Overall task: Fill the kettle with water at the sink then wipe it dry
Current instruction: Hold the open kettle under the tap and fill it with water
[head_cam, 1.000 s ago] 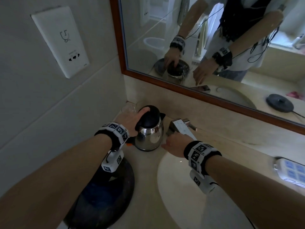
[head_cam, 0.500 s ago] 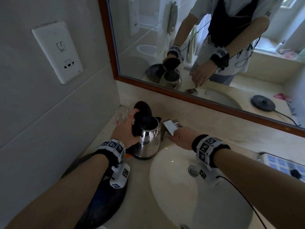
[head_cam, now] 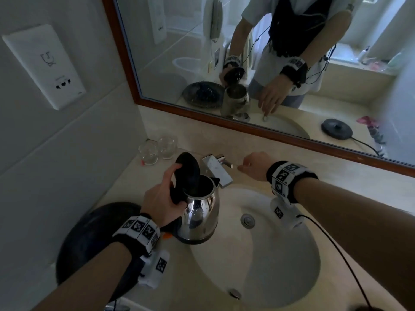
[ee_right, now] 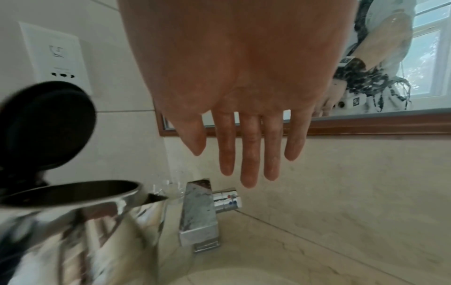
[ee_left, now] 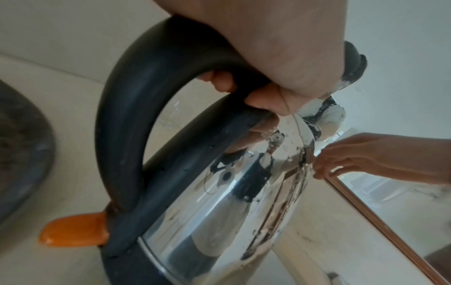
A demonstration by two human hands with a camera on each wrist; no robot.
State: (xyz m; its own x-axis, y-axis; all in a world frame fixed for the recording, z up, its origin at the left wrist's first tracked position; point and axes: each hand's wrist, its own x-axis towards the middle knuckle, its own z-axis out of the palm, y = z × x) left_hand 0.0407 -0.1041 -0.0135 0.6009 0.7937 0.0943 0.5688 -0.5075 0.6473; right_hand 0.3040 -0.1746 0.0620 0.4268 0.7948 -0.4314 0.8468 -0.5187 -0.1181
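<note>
A shiny steel kettle (head_cam: pixel 201 212) with a black handle (ee_left: pixel 136 108) and an orange switch (ee_left: pixel 73 231) hangs over the left edge of the sink basin (head_cam: pixel 280 265). Its black lid (head_cam: pixel 188 171) stands flipped up, and the spout sits just under the chrome tap (head_cam: pixel 217 170). My left hand (head_cam: pixel 161 198) grips the handle, thumb on the lid. My right hand (head_cam: pixel 251 166) hovers with straight fingers (ee_right: pixel 249 164) just right of the tap's lever (ee_right: pixel 227 199), holding nothing. No water runs.
Two clear glasses (head_cam: pixel 157 149) stand in the back left corner of the beige counter. A dark round bowl (head_cam: pixel 89 243) lies under my left forearm. A wood-framed mirror (head_cam: pixel 247 129) lines the back wall, and a socket plate (head_cam: pixel 45 66) sits on the left wall.
My left hand flipped the lid up, took the handle and carried the kettle off the counter to under the tap. My right hand left the spout and moved right of the tap.
</note>
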